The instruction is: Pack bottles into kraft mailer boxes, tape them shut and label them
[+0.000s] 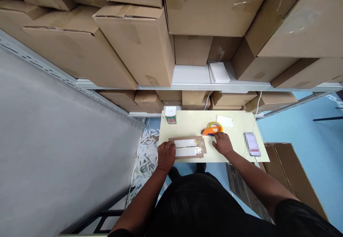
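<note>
My left hand [166,154] grips the left end of a flat piece of brown cardboard [187,157] near the table's front edge, its fingers bent over that end. Two white strips [185,143] lie side by side on the cardboard, with shiny clear tape across their right ends. My right hand [223,143] is beside an orange cutter-like tool [211,131], fingers at its near side and thumb apart. The tool lies against a yellow-rimmed roll of tape [220,126]; whether the two are joined I cannot tell.
On the pale table [187,119] stand a small green-and-white box [170,115], a white card [225,121] and a phone [252,144] on a cable. Shelves of cardboard boxes [139,44] rise behind. White scraps [144,158] cover the floor at left; an open carton [294,172] stands right.
</note>
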Available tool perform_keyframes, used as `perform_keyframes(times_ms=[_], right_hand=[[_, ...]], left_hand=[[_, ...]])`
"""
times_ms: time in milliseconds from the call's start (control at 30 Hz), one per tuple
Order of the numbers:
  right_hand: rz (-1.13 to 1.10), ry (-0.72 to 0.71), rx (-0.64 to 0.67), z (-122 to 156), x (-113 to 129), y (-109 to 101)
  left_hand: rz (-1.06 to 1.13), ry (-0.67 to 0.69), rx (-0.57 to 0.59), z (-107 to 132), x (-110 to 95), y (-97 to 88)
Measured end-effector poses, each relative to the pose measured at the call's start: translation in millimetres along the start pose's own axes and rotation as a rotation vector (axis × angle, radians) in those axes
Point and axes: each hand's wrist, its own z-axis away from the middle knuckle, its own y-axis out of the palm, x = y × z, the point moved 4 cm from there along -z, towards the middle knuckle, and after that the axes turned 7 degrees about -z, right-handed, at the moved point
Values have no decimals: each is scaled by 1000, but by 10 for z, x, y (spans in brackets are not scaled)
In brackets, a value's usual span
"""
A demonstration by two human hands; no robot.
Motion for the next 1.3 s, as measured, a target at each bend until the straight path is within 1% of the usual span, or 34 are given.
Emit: perform_keyframes(times_ms=[67, 167, 233, 267, 333, 400, 467, 567, 633, 700, 767, 800, 867, 933, 1000, 1067, 1133, 1200, 1300], right_hand=[[109, 9, 64, -169, -85, 78], [213, 100, 76, -343, -126, 195], [249, 171, 97, -400, -141, 250], [257, 204, 124, -416, -153, 271], [267, 259, 186, -435, -181, 291], [274, 299, 222, -447, -200, 282], [280, 305, 227, -453, -190, 249], [261, 276, 185, -415, -115, 144], [221, 251, 99, -335, -28, -8], [161, 226, -4, -204, 95, -235], [74, 191, -70, -41, 271, -500], [18, 165, -78, 42, 384, -629], [-106, 90, -46, 186, 659, -842], [-216, 15, 40, 278, 970, -958], [-293, -41, 165, 312, 1276, -959], [-327, -83, 288, 300, 1540, -873], [-326, -111, 371, 263, 1732, -757], [-314, -112, 422, 220, 1840, -649], [-280, -94, 471, 167, 1885, -547]], left_hand=[[-75, 70, 63, 10, -61, 32], [-251, 167, 173, 22, -145, 91], [-357, 158, 196, 15, -179, 108], [-383, 136, 189, 8, -195, 107], [-382, 74, 138, 2, -228, 89], [-354, 17, 76, 21, -257, 71], [-344, 11, 56, 66, -281, 81], [-331, 132, 130, 147, -314, 156], [-277, 197, 176, 176, -322, 191], [-190, 170, 171, 162, -313, 172], [-69, 81, 138, 118, -297, 102], [4, 29, 123, 94, -288, 57], [170, -66, 111, 55, -266, -33], [350, -142, 121, 35, -231, -95], [540, -212, 142, 39, -177, -114], [736, -276, 154, 61, -119, -98], [895, -328, 141, 88, -73, -74], [971, -366, 111, 110, -48, -56], [952, -396, 89, 125, -56, -33]])
